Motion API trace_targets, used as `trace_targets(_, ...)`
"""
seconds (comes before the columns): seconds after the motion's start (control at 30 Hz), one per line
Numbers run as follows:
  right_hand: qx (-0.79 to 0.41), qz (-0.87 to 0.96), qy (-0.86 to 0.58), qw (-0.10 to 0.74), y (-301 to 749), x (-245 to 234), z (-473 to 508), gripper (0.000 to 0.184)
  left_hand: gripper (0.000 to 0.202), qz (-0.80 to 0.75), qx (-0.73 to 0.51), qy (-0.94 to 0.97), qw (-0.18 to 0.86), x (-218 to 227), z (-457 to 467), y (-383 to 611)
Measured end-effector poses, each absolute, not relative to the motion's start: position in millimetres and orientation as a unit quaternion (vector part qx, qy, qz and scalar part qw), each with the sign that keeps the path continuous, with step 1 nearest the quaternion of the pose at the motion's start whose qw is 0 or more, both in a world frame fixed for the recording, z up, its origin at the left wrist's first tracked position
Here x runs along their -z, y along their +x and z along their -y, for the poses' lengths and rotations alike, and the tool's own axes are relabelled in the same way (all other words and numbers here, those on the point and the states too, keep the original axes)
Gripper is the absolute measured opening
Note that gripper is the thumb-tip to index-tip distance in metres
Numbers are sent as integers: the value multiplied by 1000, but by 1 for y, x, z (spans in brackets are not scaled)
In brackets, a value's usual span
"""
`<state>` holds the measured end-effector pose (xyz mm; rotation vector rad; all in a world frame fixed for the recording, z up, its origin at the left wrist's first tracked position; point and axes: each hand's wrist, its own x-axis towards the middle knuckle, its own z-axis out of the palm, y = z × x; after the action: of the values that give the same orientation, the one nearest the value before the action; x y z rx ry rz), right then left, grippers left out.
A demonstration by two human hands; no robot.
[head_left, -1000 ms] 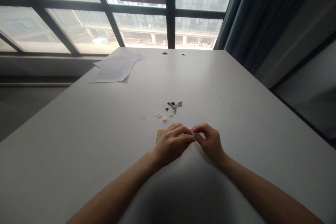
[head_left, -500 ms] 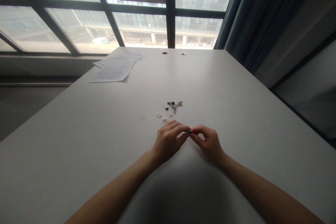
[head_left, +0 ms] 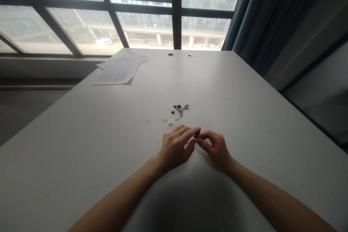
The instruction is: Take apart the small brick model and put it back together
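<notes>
Between my two hands is a small dark grey building-brick piece (head_left: 197,135), tilted up so that a flat face shows. My right hand (head_left: 216,147) pinches its lower end between thumb and forefinger. The fingertips of my left hand (head_left: 176,145) rest on its upper edge, with the left thumb just below it. Partly hidden behind my left hand lies a tan studded plate (head_left: 164,138). Beyond the hands, a small white brick (head_left: 170,123) and a white curved piece (head_left: 164,118) lie on the white table (head_left: 108,152).
A loose cluster of small bricks lies past my hands, with black pieces (head_left: 173,112), grey pieces (head_left: 186,107) and a white studded plate (head_left: 176,116). Printed papers (head_left: 116,70) sit at the far left. Two round holes show near the far edge, before a window; a dark curtain (head_left: 250,25) hangs right.
The dark grey piece has turned from edge-on to tilted upward. My left forefinger and thumb have spread a little, and more of the tan plate shows behind the left hand.
</notes>
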<state>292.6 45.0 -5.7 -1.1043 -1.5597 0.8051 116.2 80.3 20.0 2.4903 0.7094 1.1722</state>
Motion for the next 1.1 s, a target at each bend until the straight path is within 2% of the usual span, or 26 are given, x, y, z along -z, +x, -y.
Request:
trace_targets(0.27, -320, 641, -467, 518, 293, 4, -45, 15, 19, -247, -393, 868, 173, -16, -84, 116)
trace_targets(0.57, -283, 643, -490, 516, 296, 6, -47, 10, 1, -313, -384, 842, 214, -23, -81, 116)
trace_targets(0.7, -284, 650, -492, 504, 295, 3, -47, 12, 5, -359, -388, 815, 236, -24, -82, 117)
trace_targets(0.83, -305, 657, -480, 495, 292, 1, -46, 11, 20, -390, -410, 766, 305, -27, -82, 117)
trace_targets(0.97, -331, 661, -461, 491, 291, 1, -45, 10, 6, -363, -411, 764, 340, -26, -81, 120)
trace_targets(1.1, -346, 650, -464, 493, 292, 1, -45, 10, 9, -331, -385, 792, 338, -26, -82, 121)
